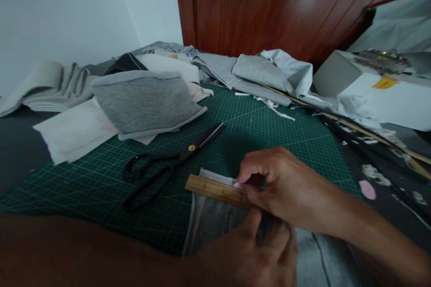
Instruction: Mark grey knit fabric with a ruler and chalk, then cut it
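Observation:
A wooden ruler (215, 189) lies across a piece of grey fabric (215, 217), just short of its far edge. My left hand (249, 251) rests over the fabric, fingers spread, with the thumb at the ruler's near edge. Past the ruler, my right hand (269, 179) is closed in a pinch on a small piece of pink tailor's chalk (237, 184), whose tip meets the folded fabric edge. The right part of the ruler is hidden under my hands. Black-handled scissors (178, 160) lie shut on the mat to the left.
Beneath everything is a green cutting mat (289, 130). Grey cut panels (148, 103) and white pieces (76, 132) are piled at the left, more grey fabric (262, 71) at the back. A long wooden stick (357, 124), a pink oval piece (367, 189) and a white box (377, 85) are at the right.

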Motion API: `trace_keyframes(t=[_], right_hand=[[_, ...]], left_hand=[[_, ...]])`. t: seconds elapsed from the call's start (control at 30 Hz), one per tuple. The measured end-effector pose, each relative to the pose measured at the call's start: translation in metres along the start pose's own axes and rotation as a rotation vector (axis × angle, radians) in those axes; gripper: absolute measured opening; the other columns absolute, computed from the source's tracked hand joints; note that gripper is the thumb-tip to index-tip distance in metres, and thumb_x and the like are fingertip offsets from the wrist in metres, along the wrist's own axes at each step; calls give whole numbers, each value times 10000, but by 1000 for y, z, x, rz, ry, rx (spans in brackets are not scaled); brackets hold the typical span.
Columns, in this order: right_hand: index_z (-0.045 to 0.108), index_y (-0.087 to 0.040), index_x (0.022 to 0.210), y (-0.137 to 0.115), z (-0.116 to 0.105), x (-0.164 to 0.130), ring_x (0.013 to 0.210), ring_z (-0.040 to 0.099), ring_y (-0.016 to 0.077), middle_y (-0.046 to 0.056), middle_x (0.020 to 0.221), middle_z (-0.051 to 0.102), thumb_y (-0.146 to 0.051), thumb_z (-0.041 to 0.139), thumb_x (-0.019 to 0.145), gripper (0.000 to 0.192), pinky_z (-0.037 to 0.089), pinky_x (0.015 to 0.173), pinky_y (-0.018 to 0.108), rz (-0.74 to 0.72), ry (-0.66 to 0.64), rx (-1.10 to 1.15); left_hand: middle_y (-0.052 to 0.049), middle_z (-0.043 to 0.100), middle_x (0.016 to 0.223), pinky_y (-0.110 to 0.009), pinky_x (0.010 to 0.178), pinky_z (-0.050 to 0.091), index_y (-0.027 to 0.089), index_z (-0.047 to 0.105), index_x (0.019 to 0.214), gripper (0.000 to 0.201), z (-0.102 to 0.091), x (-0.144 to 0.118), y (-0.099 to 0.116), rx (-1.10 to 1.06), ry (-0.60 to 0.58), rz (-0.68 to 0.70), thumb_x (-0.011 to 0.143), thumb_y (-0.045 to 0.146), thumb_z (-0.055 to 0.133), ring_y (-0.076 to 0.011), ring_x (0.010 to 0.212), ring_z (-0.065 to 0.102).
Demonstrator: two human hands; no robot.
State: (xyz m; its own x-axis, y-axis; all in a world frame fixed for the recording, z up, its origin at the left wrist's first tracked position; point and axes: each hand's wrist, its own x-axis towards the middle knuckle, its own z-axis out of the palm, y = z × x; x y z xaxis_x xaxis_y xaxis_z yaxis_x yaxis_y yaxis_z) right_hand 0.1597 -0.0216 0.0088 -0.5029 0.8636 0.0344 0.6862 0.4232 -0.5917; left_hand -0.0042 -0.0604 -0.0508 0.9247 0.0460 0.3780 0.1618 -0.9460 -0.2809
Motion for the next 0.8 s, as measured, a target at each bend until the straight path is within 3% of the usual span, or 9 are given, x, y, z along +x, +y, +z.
trace_keyframes(t=[0.17, 0.33, 0.5, 0.8], right_hand=[[729, -196, 803, 6, -3, -10, 677, 602, 95, -44, 759, 685, 35, 607, 760, 264, 389, 639, 238, 26, -6, 4], [716, -199, 771, 10, -8, -23, 634, 586, 97, -40, 728, 666, 28, 603, 782, 254, 368, 584, 244, 76, -16, -2], [690, -197, 758, 9, -8, -23, 623, 586, 96, -43, 706, 657, 15, 595, 796, 236, 366, 590, 248, 38, 56, -21], [703, -184, 769, 0, 2, -10, 649, 563, 107, -27, 732, 654, 1, 605, 803, 211, 357, 611, 260, 7, 42, -28]], left_hand=[[-73, 739, 1241, -393, 824, 496, 193, 758, 1107, 314, -1, 1, -2, 42, 39, 1, 1040, 231, 453, -260, 1104, 643], [-86, 725, 1292, -395, 844, 506, 205, 765, 1133, 314, -3, 0, -3, 47, 7, 16, 1030, 250, 471, -275, 1162, 641], [-69, 713, 1314, -405, 896, 501, 211, 754, 1167, 319, -3, 1, -2, 39, 7, 22, 1037, 262, 467, -280, 1222, 606], [-25, 745, 1176, -401, 852, 513, 228, 764, 1060, 283, -5, 2, -1, -15, -29, -5, 1035, 251, 483, -237, 1025, 629]])
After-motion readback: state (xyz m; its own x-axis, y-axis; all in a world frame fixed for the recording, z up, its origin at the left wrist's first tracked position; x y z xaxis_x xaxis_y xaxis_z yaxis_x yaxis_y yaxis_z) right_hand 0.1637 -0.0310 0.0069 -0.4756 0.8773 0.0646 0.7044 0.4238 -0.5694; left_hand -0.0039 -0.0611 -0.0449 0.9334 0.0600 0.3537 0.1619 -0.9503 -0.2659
